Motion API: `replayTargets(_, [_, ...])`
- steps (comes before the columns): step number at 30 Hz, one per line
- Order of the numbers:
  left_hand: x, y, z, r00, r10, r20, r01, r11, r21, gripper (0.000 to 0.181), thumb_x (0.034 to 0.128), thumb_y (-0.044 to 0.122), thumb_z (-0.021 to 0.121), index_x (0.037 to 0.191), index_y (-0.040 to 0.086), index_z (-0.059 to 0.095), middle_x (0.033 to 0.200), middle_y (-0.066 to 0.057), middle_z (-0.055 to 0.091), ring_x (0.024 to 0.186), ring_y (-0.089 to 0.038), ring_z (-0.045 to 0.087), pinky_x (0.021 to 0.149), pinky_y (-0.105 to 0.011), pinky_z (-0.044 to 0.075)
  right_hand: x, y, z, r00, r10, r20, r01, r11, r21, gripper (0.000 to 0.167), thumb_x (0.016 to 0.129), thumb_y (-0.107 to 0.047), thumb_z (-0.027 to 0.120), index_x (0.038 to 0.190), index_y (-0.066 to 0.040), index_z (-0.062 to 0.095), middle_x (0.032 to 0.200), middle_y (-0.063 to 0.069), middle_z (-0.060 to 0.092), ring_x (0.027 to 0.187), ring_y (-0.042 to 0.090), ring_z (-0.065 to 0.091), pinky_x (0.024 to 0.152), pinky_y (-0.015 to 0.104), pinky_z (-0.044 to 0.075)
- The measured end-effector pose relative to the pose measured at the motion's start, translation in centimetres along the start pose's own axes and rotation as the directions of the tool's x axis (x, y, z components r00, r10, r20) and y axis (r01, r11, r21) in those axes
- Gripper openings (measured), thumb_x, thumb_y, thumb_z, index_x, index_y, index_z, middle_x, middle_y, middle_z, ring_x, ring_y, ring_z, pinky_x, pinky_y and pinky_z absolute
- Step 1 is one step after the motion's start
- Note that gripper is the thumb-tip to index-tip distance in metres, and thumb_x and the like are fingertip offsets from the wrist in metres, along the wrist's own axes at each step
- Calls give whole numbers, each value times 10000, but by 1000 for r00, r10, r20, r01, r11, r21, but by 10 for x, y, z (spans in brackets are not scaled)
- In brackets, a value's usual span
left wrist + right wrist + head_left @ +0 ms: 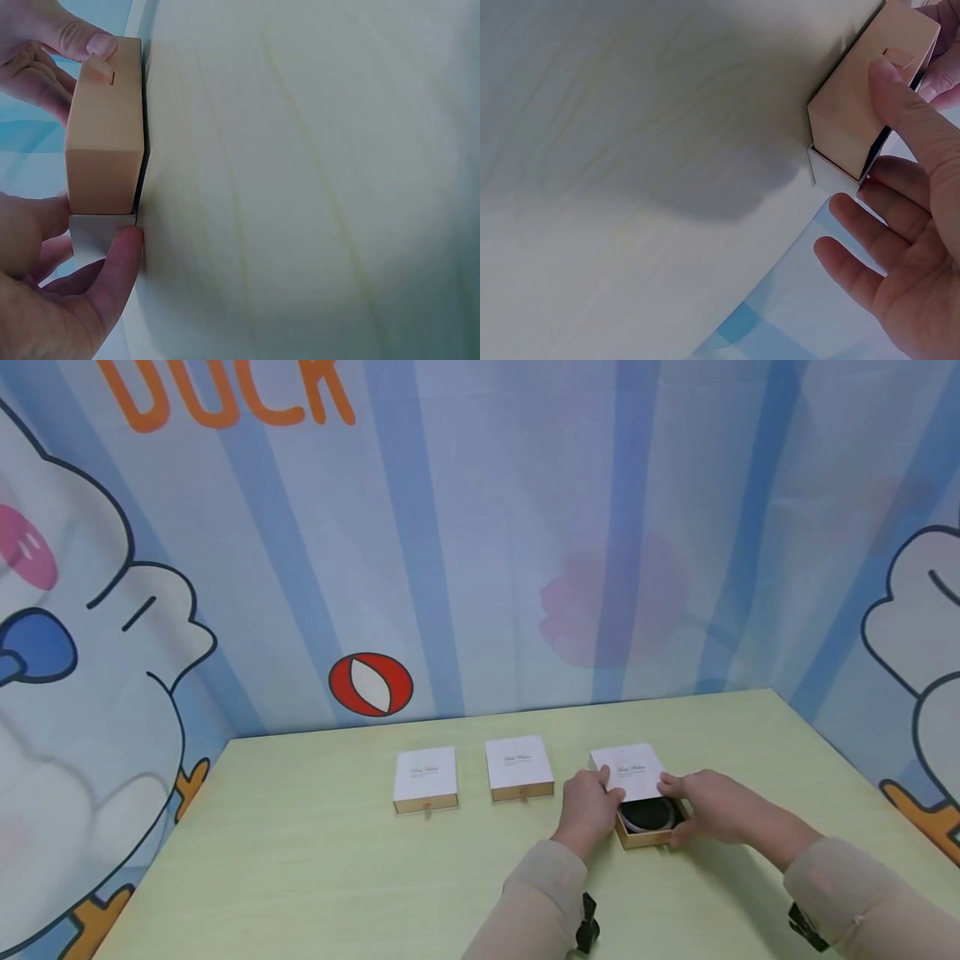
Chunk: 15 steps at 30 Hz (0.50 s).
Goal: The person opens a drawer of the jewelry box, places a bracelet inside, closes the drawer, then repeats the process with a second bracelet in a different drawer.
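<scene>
A white slide-out gift box with small print on its cover (628, 770) lies at the right of the table, its tan drawer (643, 840) partly out toward me. Inside the drawer shows a black round item (647, 815) with a pale rim; its kind is unclear. My left hand (587, 812) grips the cover's left side between thumb and fingers, as the left wrist view also shows. My right hand (716, 806) holds the box from the right; in the right wrist view its thumb (900, 101) presses the drawer front beside the small pull tab (900, 58), with other fingers spread.
Two similar boxes, one at the left (426, 772) and one in the middle (519, 764), lie shut on the pale wooden table (315, 860). A cartoon-printed backdrop (480, 568) stands right behind the table and along its sides.
</scene>
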<state>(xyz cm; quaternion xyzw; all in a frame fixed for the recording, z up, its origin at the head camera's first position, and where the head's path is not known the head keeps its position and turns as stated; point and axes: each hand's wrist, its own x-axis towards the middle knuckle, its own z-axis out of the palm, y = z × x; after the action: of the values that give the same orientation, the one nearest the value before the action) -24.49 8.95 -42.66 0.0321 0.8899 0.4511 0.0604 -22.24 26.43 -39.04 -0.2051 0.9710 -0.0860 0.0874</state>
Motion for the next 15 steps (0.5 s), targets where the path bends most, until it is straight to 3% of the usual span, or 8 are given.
replayTargets(15, [-2, 2, -1, 1000, -3, 0, 3, 1000, 1, 413, 901, 207, 642, 1288, 81, 574, 1323, 18, 580, 1209, -109, 515, 888, -263, 472, 0, -1, 4, 999, 18, -49, -19, 1000, -13, 694, 695, -356, 808, 1241, 20, 600, 1314, 231, 552, 1096, 442, 562, 868, 497, 473])
